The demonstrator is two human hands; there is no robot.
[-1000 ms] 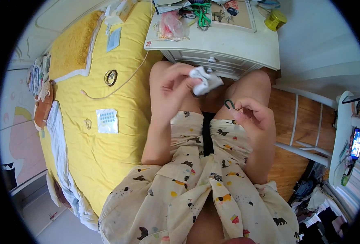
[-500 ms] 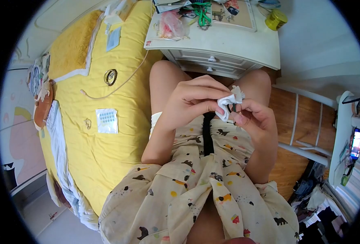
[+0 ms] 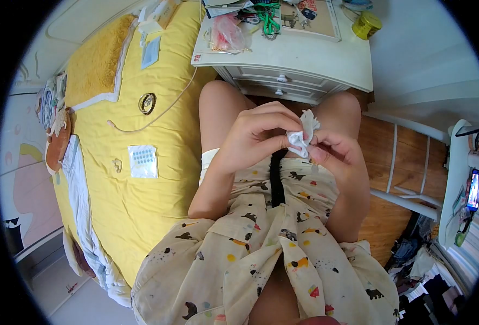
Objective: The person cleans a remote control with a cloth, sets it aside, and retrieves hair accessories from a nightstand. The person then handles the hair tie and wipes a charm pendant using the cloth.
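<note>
Above my lap, my left hand [image 3: 258,135] pinches a crumpled white tissue [image 3: 299,142] between thumb and fingers. One ruffled end of the tissue sticks up between the two hands. Close beside it, my right hand [image 3: 339,154] is closed in a pinch, its fingertips touching the tissue's edge. A small pale piece shows below the right thumb; what it is I cannot make out. On the yellow bed to the left lie a round bangle [image 3: 147,103], a small clear-looking trinket [image 3: 118,165] and a white sheet with rows of blue dots [image 3: 143,161].
A white nightstand [image 3: 282,59] stands ahead, bearing a pink plastic bag [image 3: 227,33], green cord [image 3: 271,21] and a yellow tin [image 3: 366,25]. A cable [image 3: 158,122] and a blue mask [image 3: 150,52] lie on the bed [image 3: 169,216]. At right, a lit phone [image 3: 474,189] rests on a shelf.
The tissue has been folded and bunched smaller, its ruffled end now higher. A dark green bit seen between the hands is now covered. Both hands have barely shifted.
</note>
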